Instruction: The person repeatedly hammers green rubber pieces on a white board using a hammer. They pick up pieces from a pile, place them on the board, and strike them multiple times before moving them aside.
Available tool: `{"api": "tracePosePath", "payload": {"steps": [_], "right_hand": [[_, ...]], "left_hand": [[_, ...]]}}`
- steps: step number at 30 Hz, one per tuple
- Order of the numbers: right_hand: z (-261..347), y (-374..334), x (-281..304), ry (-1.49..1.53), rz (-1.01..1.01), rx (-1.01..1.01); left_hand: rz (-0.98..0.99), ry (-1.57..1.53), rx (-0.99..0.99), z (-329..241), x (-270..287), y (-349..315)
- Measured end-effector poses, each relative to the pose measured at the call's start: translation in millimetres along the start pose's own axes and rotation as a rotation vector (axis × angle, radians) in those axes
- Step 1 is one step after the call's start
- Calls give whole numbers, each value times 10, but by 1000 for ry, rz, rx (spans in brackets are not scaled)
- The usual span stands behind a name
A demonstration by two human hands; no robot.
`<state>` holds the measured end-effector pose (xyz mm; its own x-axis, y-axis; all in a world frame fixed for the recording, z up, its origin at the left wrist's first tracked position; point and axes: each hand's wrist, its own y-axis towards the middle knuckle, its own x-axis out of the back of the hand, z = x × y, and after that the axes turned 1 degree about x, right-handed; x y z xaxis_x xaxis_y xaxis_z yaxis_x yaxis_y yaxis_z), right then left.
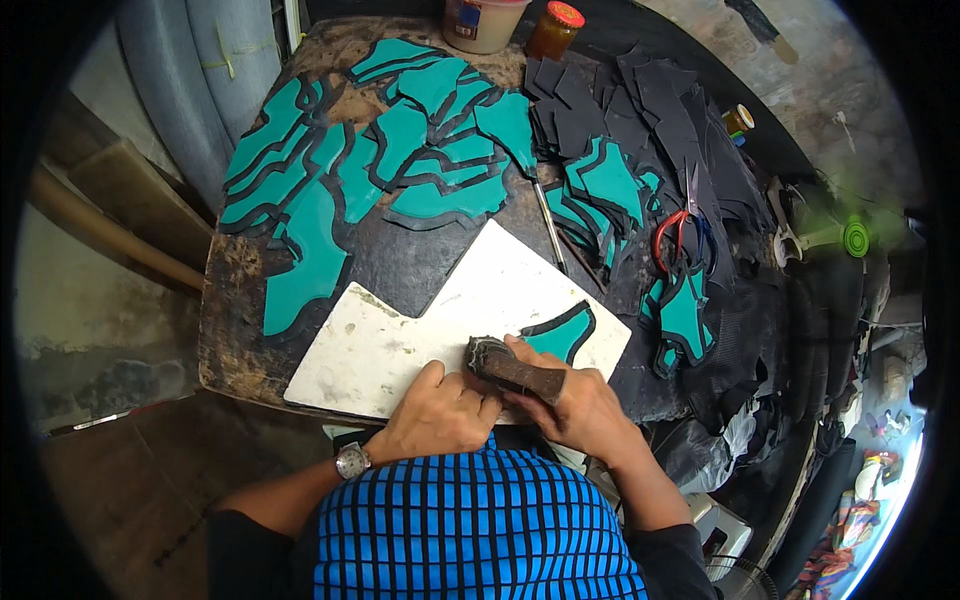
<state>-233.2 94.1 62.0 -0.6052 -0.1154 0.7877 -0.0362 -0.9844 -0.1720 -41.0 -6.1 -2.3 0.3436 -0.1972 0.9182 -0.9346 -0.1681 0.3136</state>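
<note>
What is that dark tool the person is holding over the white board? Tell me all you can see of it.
The tool is short, stubby and dark brown, with a worn, rough, frayed-looking head at its left end. It lies nearly level, tilted slightly down to the right. The right hand grips its handle; the left hand is beside its head, thumb close to it. It sits over the white board, just left of a teal piece with a black border. Its material is unclear.

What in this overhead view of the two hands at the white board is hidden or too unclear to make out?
- Head view: the working end of the dark tool, blurred and gripped by the right hand.
- What the left hand presses: covered by its fingers.
- Lower edge of the teal piece: behind the right hand.
- Jar top: cut off by the rim.
</note>
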Motion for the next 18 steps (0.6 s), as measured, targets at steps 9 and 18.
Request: {"api": "tracePosePath", "payload": {"steps": [9, 18], "right_hand": [[-100, -4, -52, -102, -86, 44], [-525, 97, 128, -141, -277, 152]], "left_hand": [[-82, -146, -94, 237, 165, 143], [-274, -51, 266, 1523, 533, 538]]}}
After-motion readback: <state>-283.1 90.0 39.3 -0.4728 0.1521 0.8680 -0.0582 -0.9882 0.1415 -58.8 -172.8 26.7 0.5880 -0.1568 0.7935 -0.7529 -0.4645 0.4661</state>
